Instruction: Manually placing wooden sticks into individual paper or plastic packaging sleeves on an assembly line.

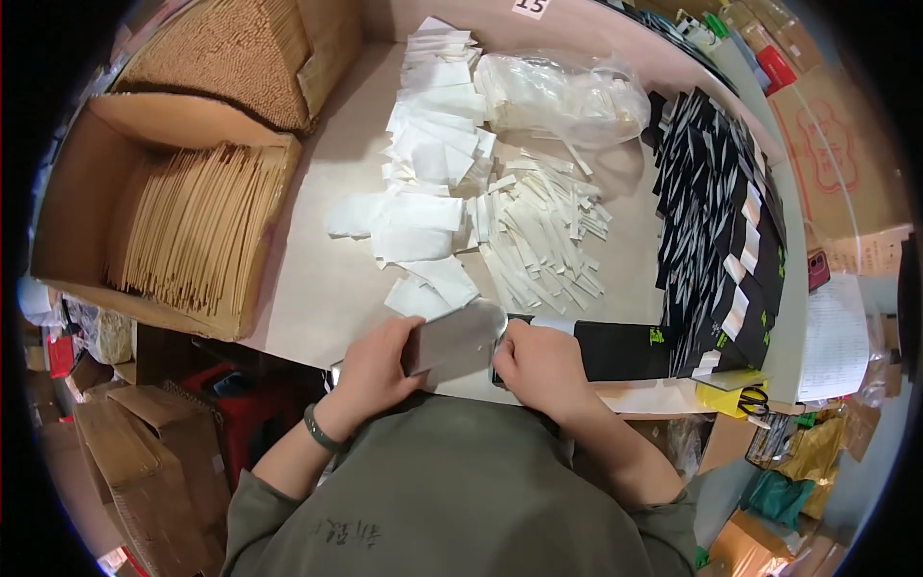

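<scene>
Here's my left hand (383,361) gripping a flat grey round-ended piece (452,338) at its left end, long axis crosswise, rounded tip pointing right and slightly away from me; my right hand (540,363) is curled closed on a black sleeve (620,352) stretching rightward beyond my knuckles.

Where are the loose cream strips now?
In the head view, right of centre, the cream strips lie between white packets and black sleeves, below the clear plastic bag.

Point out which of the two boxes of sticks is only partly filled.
The box nearer the left hand: bare cardboard shows beside its sticks, whereas the farther box looks packed with them.
</scene>
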